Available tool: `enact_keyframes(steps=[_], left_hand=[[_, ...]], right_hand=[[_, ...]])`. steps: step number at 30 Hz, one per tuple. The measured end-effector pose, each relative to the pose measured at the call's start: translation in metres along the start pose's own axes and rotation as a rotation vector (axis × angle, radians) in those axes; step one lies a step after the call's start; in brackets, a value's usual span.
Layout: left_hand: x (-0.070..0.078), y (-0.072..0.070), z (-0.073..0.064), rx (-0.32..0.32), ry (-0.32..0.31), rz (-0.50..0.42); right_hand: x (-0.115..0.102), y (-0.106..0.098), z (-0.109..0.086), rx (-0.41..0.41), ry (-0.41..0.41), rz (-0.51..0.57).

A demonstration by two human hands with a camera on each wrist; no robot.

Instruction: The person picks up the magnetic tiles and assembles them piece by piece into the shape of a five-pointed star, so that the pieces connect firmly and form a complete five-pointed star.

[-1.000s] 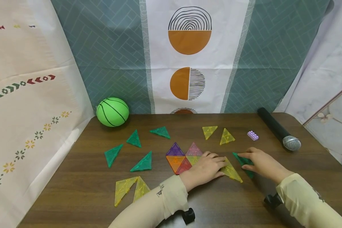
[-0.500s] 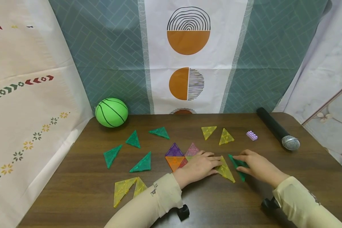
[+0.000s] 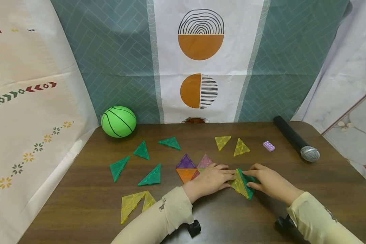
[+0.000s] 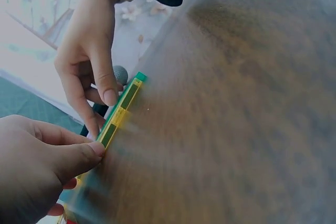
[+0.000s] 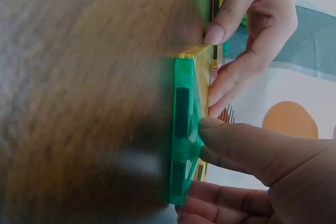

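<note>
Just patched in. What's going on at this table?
The person's left hand pinches a yellow triangular tile while the right hand holds a green triangular tile up against it. Partly hidden by the left hand is a patch of coloured triangles. Loose green tiles and yellow tiles lie elsewhere on the table.

Left hand (image 3: 208, 179) and right hand (image 3: 269, 182) sit close together, both gripping.

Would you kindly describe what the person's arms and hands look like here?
Both sleeves are pale yellow and long, each with a small dark print near the cuff. A black device sits at each wrist. The left hand and right hand wear no gloves.
</note>
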State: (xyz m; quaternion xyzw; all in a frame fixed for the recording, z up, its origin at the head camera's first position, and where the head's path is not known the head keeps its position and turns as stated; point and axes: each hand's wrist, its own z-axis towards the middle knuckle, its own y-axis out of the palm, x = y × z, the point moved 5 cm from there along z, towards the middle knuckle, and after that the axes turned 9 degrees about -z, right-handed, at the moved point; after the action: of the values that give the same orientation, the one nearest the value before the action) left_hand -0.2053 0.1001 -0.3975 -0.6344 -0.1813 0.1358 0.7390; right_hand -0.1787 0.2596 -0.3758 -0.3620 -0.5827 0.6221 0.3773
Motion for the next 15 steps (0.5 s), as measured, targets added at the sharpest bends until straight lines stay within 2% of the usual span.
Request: enact_keyframes(steps=[10,15], left_hand=[[0.0,-0.002,0.0027,-0.018,-0.021,0.003],[-0.0071,-0.0075,0.0038,0.01,-0.036,0.007]], right_hand=[[0.0018,-0.0026,0.0023,-0.035,-0.001,-0.006],[0.0063,-0.0086,0.0065,-0.043,0.009,0.007]])
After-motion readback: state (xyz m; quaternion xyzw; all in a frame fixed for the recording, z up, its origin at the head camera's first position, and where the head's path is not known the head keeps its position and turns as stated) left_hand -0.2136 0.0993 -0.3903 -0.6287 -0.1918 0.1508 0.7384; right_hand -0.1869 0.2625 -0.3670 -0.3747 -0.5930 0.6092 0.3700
